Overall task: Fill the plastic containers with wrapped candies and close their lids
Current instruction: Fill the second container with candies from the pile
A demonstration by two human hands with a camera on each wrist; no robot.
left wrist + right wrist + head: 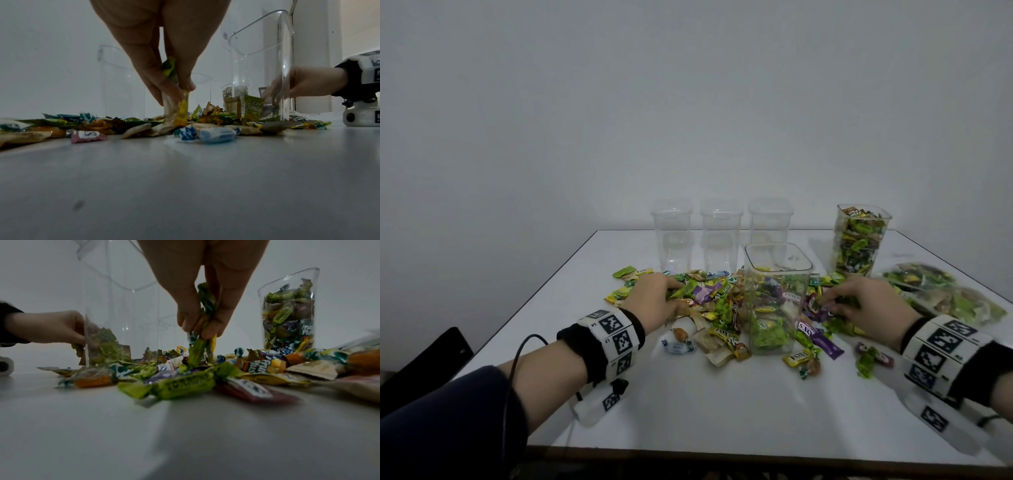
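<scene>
Both hands were planted in the candy pile (709, 301) spread over the white table (722, 411), one each side of the open container (777, 298), which was only partly filled. The left hand (650, 298) was curled down, and a beige and a yellow wrapper (176, 110) were pinched between its fingertips (164, 91), with a green one tucked higher up against the palm. The right hand (866, 301) was bunched round a clump of green wrappers (205, 318), lifted just off the pile. Exactly how many pieces were held couldn't be made out, too blurry. A full container (859, 240) was stood at the back right, and three empty containers (719, 236) were lined up behind. Bags of candy (945, 294) at the right edge were smeared and partly cut off.
</scene>
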